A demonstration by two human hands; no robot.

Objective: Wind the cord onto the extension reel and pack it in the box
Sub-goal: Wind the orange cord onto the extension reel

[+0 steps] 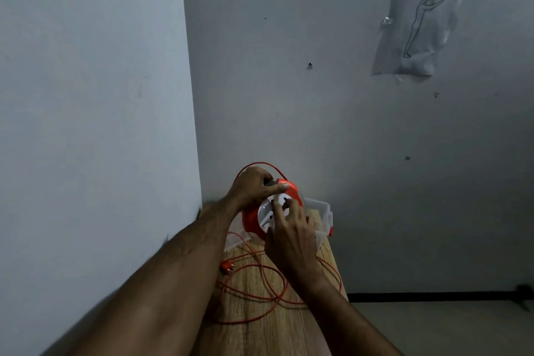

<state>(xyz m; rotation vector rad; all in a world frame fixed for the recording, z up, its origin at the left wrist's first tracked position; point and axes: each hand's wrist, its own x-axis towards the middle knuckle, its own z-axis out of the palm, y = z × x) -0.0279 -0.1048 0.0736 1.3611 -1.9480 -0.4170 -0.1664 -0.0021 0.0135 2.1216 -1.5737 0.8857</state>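
Observation:
An orange extension reel (250,218) with a white socket face (267,209) is held up above the far end of a narrow wooden table (260,329). My left hand (255,185) grips the reel's orange top handle. My right hand (291,235) rests its fingers on the white face. Loose orange cord (260,283) lies in loops on the table, and one loop arches over my left hand. Its orange plug (226,266) lies at the table's left side. A clear plastic box (320,211) stands behind the reel, partly hidden by it.
The table stands in a corner, with a wall (86,95) close on the left and another behind. A clear plastic sheet with a line drawing (422,17) is taped high on the back wall. Floor shows to the right of the table.

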